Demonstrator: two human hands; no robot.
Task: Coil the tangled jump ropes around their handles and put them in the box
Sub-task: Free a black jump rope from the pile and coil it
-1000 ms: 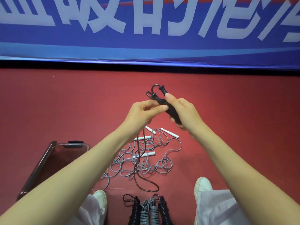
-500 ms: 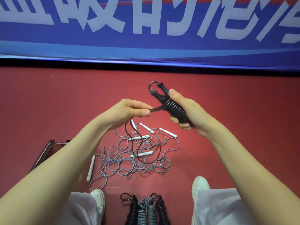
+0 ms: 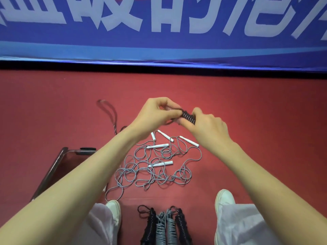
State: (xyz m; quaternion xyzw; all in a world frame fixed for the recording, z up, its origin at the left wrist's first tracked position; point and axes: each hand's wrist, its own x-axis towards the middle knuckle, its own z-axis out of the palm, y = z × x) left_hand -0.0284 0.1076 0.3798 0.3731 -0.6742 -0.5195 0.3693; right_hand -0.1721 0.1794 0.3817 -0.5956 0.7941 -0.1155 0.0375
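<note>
Left hand pinches the loose cord; right hand grips the part-wound black rope. Coiled bundles, bottom centre, lie outside the box; the grey tangle remains.

Both forearms bare, reaching fwd, converging mid-frame w/ wrists raised. Left grip pinches the black rope end btwn thumb & fingertips. Right grip, back of hand up, has fingers curled round the same bundle.
</note>
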